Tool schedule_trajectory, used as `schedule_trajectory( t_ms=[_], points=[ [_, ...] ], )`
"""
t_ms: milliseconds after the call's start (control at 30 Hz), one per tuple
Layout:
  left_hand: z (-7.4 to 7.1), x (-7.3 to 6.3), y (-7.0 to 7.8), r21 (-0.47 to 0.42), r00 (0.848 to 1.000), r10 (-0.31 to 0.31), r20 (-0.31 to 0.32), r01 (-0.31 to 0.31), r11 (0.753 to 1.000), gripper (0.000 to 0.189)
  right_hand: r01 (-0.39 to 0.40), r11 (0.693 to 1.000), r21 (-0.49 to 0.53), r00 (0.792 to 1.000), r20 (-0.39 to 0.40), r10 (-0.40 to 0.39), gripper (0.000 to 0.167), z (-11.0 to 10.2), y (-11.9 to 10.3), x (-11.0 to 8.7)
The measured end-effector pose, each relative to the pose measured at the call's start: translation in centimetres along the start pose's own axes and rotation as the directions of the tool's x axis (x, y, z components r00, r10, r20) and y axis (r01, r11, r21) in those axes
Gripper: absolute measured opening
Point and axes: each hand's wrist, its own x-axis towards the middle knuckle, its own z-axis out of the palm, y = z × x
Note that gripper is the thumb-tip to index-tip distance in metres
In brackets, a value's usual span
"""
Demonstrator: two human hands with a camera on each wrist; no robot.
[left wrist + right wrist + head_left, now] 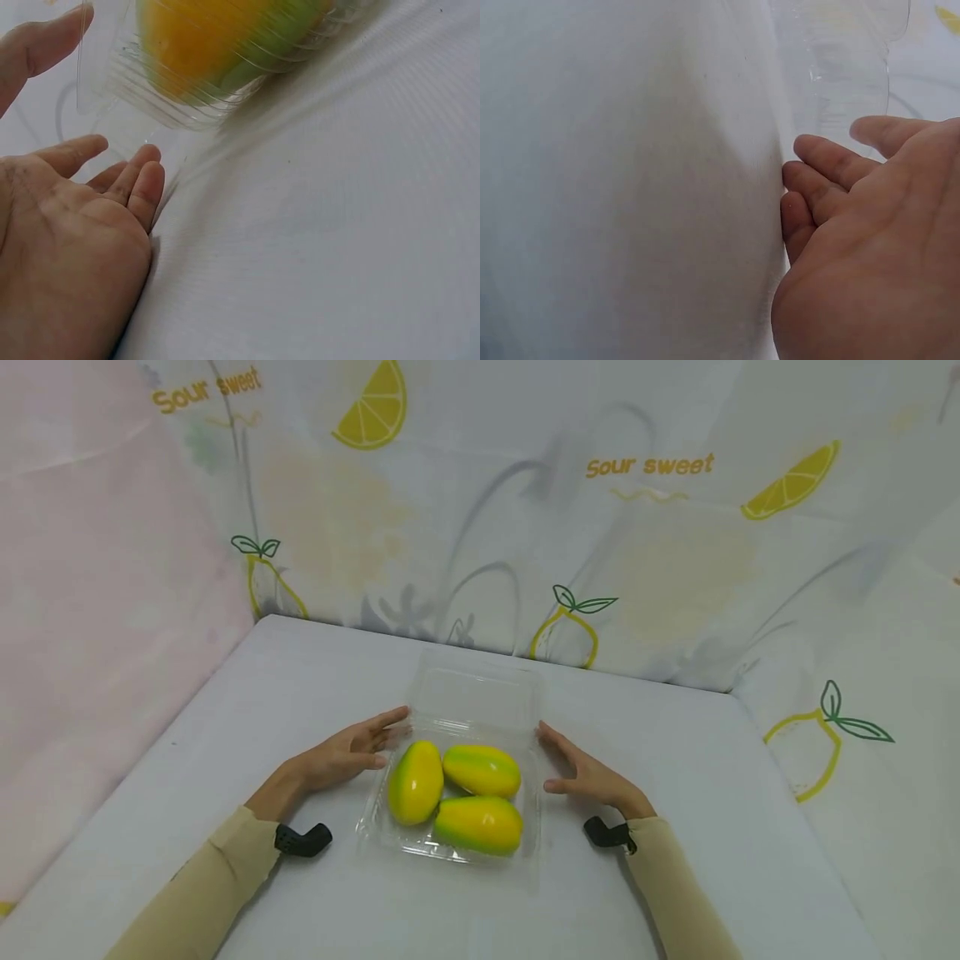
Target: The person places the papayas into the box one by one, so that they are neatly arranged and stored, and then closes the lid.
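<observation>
A clear plastic clamshell box point(531, 827) sits in the middle of the table with its lid point(476, 697) folded back flat behind it. Three glossy yellow-green fruits, shaped like mangoes or small papayas, lie inside: one on the left point(417, 783), one at the back right point(482, 770) and one at the front right point(480, 825). My left hand point(337, 758) is at the box's left side, fingertips close to the hinge. On the opposite side my right hand point(596, 777) has its fingertips by the hinge corner. Both hands hold nothing, their fingers loosely extended.
The white-covered table point(300, 893) reaches back to a printed cloth point(660, 568) with lemons and lettering. A pink cloth wall point(97, 610) borders the left side. Black wrist devices point(303, 841) sit at both sleeve cuffs.
</observation>
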Motion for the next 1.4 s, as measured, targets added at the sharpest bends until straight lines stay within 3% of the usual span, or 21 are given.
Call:
schedule_trajectory(
  t_ms=[433,800,1100,1400],
  points=[
    [0.09,-0.11,-0.15,0.032,1.0,0.003,-0.005,-0.003,0.999,0.076,0.029,0.999,0.03,1.0,-0.001,-0.029,0.094,0.24,0.16,-0.1],
    [0.06,-0.07,-0.37,0.043,0.999,0.045,0.009,-0.045,0.998,0.078,0.089,0.994,0.068,0.995,-0.047,-0.086,0.099,0.44,0.29,0.07],
    [0.1,0.05,-0.2,0.006,0.999,0.053,0.007,-0.053,0.999,0.078,0.14,0.975,0.174,0.989,-0.073,-0.129,0.091,0.43,0.21,0.2],
    [0.27,-0.1,0.01,0.001,0.998,0.064,0.006,-0.064,0.998,0.077,0.164,0.967,0.195,0.985,-0.088,-0.15,0.087,0.6,0.08,0.19]
  ],
)
